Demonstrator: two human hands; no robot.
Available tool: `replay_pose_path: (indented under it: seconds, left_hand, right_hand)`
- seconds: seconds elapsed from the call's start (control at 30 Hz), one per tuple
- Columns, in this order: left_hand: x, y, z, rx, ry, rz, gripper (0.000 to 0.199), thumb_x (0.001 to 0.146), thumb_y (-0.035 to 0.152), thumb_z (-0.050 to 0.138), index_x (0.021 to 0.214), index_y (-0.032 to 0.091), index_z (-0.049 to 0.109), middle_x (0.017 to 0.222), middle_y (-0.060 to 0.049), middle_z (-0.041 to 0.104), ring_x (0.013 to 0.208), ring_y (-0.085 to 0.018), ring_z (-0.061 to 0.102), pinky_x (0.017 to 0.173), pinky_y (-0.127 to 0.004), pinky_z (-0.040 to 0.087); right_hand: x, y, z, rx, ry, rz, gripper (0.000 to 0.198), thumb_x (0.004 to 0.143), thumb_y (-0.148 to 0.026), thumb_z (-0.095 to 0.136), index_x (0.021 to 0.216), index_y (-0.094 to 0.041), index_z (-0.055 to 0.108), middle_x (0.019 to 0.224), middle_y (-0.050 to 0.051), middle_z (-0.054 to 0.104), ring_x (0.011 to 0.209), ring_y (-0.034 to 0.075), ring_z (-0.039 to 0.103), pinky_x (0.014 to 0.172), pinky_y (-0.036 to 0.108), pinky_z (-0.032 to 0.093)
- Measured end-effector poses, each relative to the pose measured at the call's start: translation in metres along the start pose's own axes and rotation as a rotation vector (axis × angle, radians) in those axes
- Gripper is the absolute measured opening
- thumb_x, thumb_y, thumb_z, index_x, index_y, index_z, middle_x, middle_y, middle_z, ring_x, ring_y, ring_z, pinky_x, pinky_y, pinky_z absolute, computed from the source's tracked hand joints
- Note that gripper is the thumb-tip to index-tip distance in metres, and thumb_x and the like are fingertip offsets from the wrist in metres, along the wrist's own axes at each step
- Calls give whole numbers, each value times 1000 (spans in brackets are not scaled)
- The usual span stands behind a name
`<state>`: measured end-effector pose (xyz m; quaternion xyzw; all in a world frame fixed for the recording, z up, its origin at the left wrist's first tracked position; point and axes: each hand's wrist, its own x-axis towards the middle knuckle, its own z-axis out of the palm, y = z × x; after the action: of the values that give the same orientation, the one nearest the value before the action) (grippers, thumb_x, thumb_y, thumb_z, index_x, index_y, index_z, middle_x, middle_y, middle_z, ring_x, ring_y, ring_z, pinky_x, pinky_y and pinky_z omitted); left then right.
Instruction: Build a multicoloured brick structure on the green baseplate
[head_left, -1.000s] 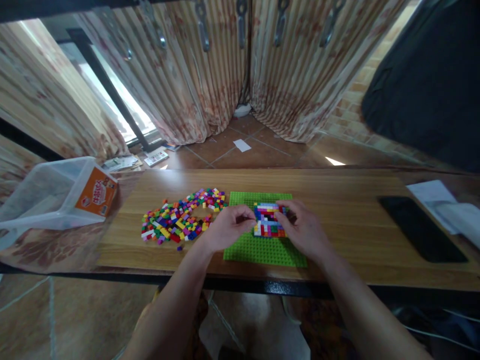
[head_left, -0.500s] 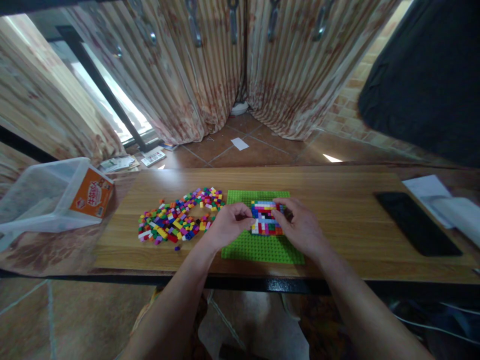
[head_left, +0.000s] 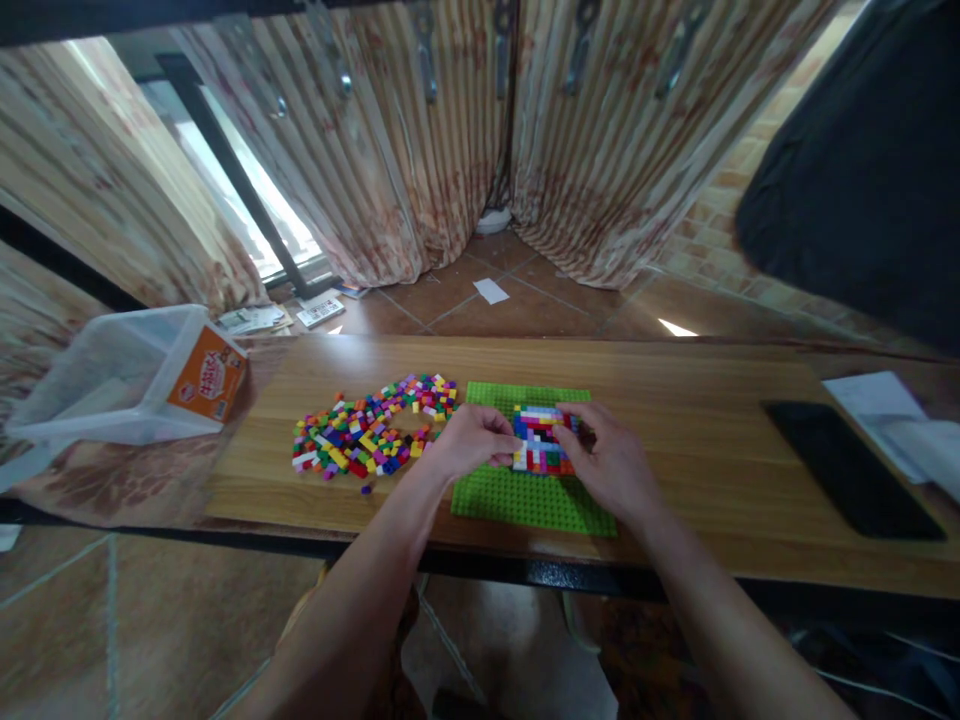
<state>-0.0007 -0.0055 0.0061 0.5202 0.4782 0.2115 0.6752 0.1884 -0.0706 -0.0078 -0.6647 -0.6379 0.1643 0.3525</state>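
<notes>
A green studded baseplate (head_left: 532,506) lies on the wooden table, carrying a flat, many-coloured block of toy bricks (head_left: 540,458). At the block's left edge, my left hand (head_left: 474,440) is closed in a pinch, with what looks like a small white brick at its fingertips, partly hidden. My right hand (head_left: 611,460) is curled over the block's right side, thumb and fingers against it, covering that edge. Left of the baseplate spreads a pile of loose toy bricks (head_left: 367,440), several colours mixed. One dark purple brick (head_left: 366,490) lies apart, nearer the table's front edge.
A clear plastic bin (head_left: 142,425) with an orange label stands at the left. To the right, a black flat device like a phone or tablet (head_left: 851,470) rests on the table (head_left: 705,430), near white papers (head_left: 877,400). Curtains (head_left: 420,180) hang beyond.
The camera view has shifted slightly, moving the scene rightward. Both hands keep to the brick block, with only slight finger movement.
</notes>
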Motion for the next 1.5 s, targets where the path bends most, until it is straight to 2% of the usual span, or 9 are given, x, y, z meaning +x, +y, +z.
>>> replay_pose_path:
  seconds: [0.23, 0.43, 0.53, 0.63, 0.8, 0.97, 1.2, 1.33, 1.5]
  left_hand:
    - [-1, -8, -2, -61, -56, 77, 12, 74, 10, 70, 67, 11, 61, 51, 4, 60, 44, -5, 55, 48, -16, 43]
    - [-9, 9, -27, -57, -26, 103, 18, 83, 24, 64, 71, 12, 61, 58, 0, 63, 51, -7, 59, 54, -18, 47]
    - [-10, 13, -52, -22, 102, 177, 19, 82, 27, 63, 71, 12, 61, 59, 1, 62, 50, -6, 56, 50, -16, 42]
    - [-11, 9, -84, 167, 303, 233, 21, 78, 28, 63, 64, 13, 60, 48, 3, 53, 43, -6, 45, 43, -17, 31]
    - [-18, -2, -120, 427, 472, 263, 12, 70, 20, 61, 60, 13, 63, 48, 5, 52, 46, -7, 44, 48, -20, 29]
    - [-22, -3, -116, 674, 505, 201, 11, 61, 19, 71, 71, 15, 71, 63, 1, 66, 60, -14, 57, 57, -23, 39]
    - [-20, 3, -95, 972, 609, 97, 19, 68, 27, 72, 86, 21, 75, 80, -5, 73, 74, -21, 63, 68, -29, 45]
    - [-22, 4, -93, 1028, 610, 92, 19, 72, 20, 66, 89, 20, 74, 83, -7, 73, 80, -23, 65, 73, -30, 46]
    - [-21, 3, -95, 971, 580, 213, 20, 74, 13, 59, 88, 17, 71, 80, -6, 72, 74, -20, 63, 70, -27, 45]
  right_hand:
    - [-1, 6, 0, -2, 6, 0, 35, 91, -44, 52, 113, -20, 65, 112, 12, 68, 97, 25, 65, 89, 43, 50]
    - [-1, 9, -1, -3, -34, 20, 36, 92, -47, 51, 113, -20, 65, 106, 11, 70, 90, 23, 66, 83, 41, 52]
    - [-1, 10, -2, -1, -44, 44, 37, 92, -48, 51, 114, -21, 65, 107, 10, 70, 89, 23, 66, 82, 41, 52]
    - [-1, 9, -2, -3, -39, 45, 37, 91, -48, 52, 113, -22, 66, 109, 10, 69, 89, 23, 66, 83, 41, 52]
    - [-2, 9, -2, 5, -26, 40, 39, 91, -51, 52, 112, -22, 66, 107, 9, 69, 81, 21, 67, 78, 39, 53]
    - [-1, 9, -1, -20, -28, 41, 39, 91, -52, 52, 112, -23, 66, 107, 9, 69, 84, 23, 67, 80, 41, 52]
    - [-2, 10, -1, -8, -27, 25, 40, 91, -53, 52, 112, -22, 66, 107, 10, 69, 82, 23, 67, 77, 40, 53]
    - [-1, 9, -1, -2, -24, 11, 39, 92, -52, 51, 112, -22, 66, 108, 10, 69, 83, 22, 67, 78, 39, 53]
    - [0, 9, -1, -15, -29, 6, 37, 92, -49, 51, 112, -21, 66, 109, 10, 69, 88, 23, 67, 83, 41, 52]
